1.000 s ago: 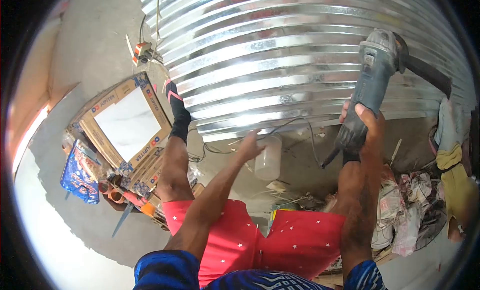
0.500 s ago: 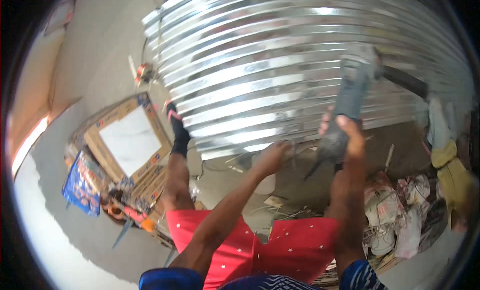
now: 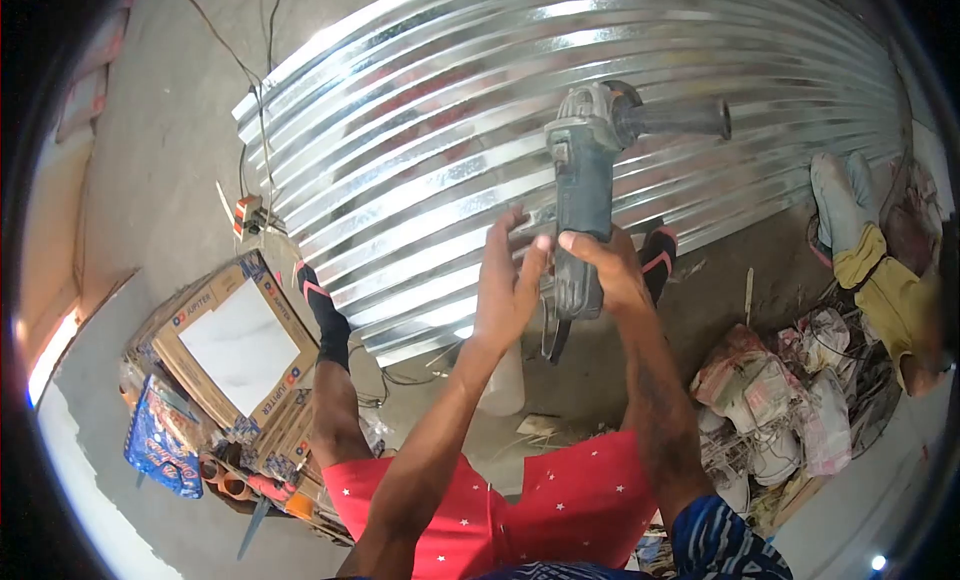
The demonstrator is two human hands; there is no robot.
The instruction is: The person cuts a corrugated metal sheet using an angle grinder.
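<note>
Grips the angle grinder (image 3: 584,188) by its rear body in the right hand (image 3: 614,270), mostly over the corrugated sheet (image 3: 430,195). Holds the left hand (image 3: 505,298) spread beside the grinder, perhaps touching. Seems mid-positioning; to steady two-handed, calls for closing the left hand.

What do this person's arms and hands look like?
The left hand and right hand wear no gloves, so the fingers are uncovered. Both forearms are bare, with no watch or bracelet visible. The right sleeve is dark and blue, patterned with pale lines.
</note>
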